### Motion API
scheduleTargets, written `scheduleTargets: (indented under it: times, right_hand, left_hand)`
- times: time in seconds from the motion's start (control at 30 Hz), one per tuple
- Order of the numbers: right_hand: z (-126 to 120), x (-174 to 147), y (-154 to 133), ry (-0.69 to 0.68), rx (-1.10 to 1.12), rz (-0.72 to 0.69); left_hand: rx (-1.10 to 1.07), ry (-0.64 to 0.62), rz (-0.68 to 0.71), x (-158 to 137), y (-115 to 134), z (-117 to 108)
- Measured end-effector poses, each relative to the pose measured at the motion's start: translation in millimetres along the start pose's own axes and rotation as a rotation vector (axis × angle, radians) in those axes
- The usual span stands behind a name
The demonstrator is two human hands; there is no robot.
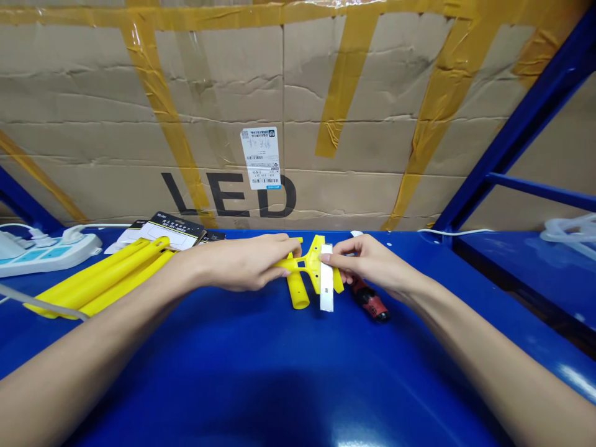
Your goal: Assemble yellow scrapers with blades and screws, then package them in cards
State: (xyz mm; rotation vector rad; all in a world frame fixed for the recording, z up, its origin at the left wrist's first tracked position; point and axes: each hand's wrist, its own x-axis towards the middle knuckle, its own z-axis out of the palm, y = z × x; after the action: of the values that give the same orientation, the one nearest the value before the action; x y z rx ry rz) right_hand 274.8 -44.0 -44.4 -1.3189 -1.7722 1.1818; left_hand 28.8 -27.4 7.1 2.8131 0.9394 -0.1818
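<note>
My left hand [244,262] is closed on the narrow end of a yellow plastic scraper head [313,266], which has a square opening and a wide, flared end. With thumb and fingers, my right hand [375,262] pinches a flat silvery-white metal strip [327,295] that lies across the flared end. Beneath the head, a hollow yellow handle [298,293] rests on the blue surface, partly covered. Close below my right hand lies a red and black tool [374,305], its upper part hidden by the fingers.
Several yellow tubular handles [107,276] lie at left beside black-and-white packaging cards [170,228]. A white power strip [51,256] with cables sits at far left. Behind the blue shelf surface [261,372] stands a taped cardboard box [298,81]; a blue metal frame [512,124] rises at right.
</note>
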Motion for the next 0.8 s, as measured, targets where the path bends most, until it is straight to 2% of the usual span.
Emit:
scheduleTargets:
  times: [0.4,0.8]
  right_hand:
    - [0.4,3.0,4.4,0.063,-0.089,-0.049]
    - [-3.9,2.7,1.7,0.060,-0.004,-0.012]
  left_hand:
    - [-0.003,-0.052,0.032,0.9,3.0,-2.2]
    - [-0.006,-0.017,0.058,-2.5,1.6,-4.6]
